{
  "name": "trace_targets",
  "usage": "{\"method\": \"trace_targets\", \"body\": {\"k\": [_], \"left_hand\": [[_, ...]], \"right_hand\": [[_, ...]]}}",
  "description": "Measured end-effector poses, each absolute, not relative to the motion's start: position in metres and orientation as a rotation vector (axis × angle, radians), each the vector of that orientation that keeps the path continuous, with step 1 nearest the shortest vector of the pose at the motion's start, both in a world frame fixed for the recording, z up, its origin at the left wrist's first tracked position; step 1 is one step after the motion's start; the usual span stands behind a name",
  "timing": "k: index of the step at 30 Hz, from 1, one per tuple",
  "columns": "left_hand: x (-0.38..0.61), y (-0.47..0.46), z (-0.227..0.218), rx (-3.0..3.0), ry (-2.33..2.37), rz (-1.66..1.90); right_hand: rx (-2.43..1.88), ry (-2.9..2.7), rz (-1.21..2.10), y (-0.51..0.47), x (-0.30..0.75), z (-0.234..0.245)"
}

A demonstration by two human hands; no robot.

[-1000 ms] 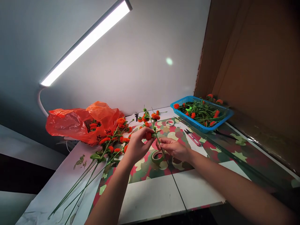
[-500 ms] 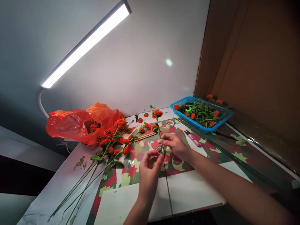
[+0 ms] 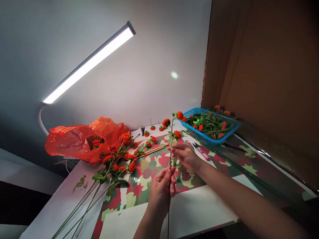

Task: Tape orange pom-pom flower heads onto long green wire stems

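An artificial flower stem [image 3: 171,132] stands nearly upright in front of me, with fuzzy orange blooms branching at its top. My right hand [image 3: 187,157] pinches it just under the lowest bloom. Lower down, the fingers of my left hand [image 3: 162,186] are closed around the thin stem, which runs on below toward the table's front edge. A pale ring [image 3: 170,163] shows partly behind the hands. Pink-handled thread snips [image 3: 203,152] lie to the right of my right hand.
Finished-looking flower stems [image 3: 117,162] lie at left beside a red plastic bag [image 3: 72,141]. A blue basket [image 3: 211,141] of flowers and leaves stands at back right. Thin wooden sticks [image 3: 154,150] and loose blooms [image 3: 153,127] lie toward the back. A lamp [image 3: 89,63] hangs above.
The stem has turned, so its blooms now spread to both sides. My left hand has moved slightly down and closed around the stem. The camera view has shifted a little.
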State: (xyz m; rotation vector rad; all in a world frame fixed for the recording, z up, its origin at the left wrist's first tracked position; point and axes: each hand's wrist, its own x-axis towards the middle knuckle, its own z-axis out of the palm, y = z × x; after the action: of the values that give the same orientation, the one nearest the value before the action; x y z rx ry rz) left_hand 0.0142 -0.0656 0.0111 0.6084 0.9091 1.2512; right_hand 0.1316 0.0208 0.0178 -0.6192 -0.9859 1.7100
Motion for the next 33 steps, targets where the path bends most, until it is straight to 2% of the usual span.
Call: {"method": "trace_targets", "body": {"k": [10, 14, 20, 33], "left_hand": [[0.008, -0.071, 0.006, 0.441, 0.615, 1.112], [0.011, -0.070, 0.006, 0.551, 0.766, 1.062], [0.010, -0.070, 0.011, 0.902, 1.144, 1.168], [0.001, -0.070, 0.013, 0.800, 0.951, 1.021]], "right_hand": [[-0.523, -1.056, 1.860, 0.023, 0.135, 0.013], [-0.657, -1.069, 1.812, 0.022, 0.134, 0.012], [-0.754, -1.105, 1.708, 0.019, 0.131, 0.020], [-0.693, -1.277, 1.847, 0.029, 0.141, 0.015]]}}
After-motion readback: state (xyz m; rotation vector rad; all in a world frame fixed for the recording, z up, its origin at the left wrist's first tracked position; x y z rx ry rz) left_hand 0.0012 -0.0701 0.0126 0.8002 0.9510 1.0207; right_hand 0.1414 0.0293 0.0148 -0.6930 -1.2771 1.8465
